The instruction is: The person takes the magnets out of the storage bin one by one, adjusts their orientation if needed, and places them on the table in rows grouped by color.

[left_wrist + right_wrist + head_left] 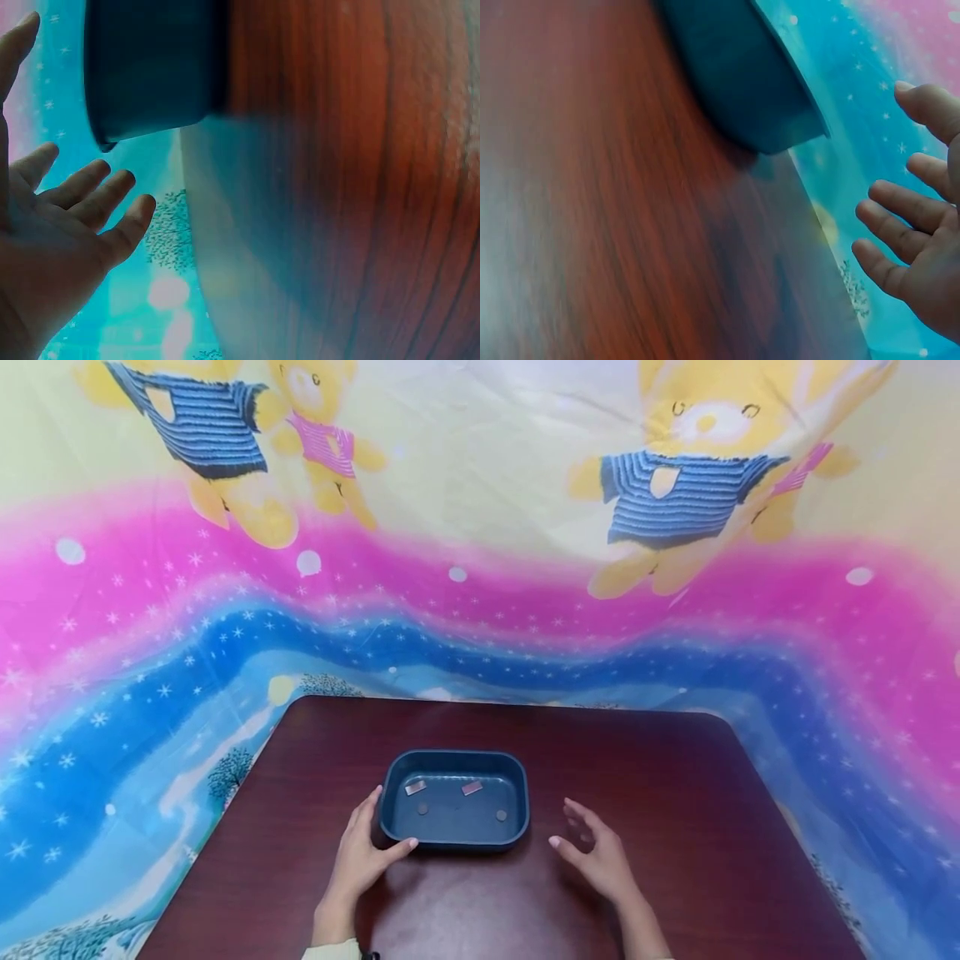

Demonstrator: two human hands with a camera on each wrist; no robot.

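Tub (454,842), dark blue and rectangular, sits lower centre of the frame, long axis left-right, mouth up; left hand (362,853) beside its left end, right hand (600,853) apart, both grips released.

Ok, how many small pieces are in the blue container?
4 in the blue container: a left rectangular piece and a right rectangular piece toward the far side, a left round piece and a right round piece nearer. More may be hidden along its near side.
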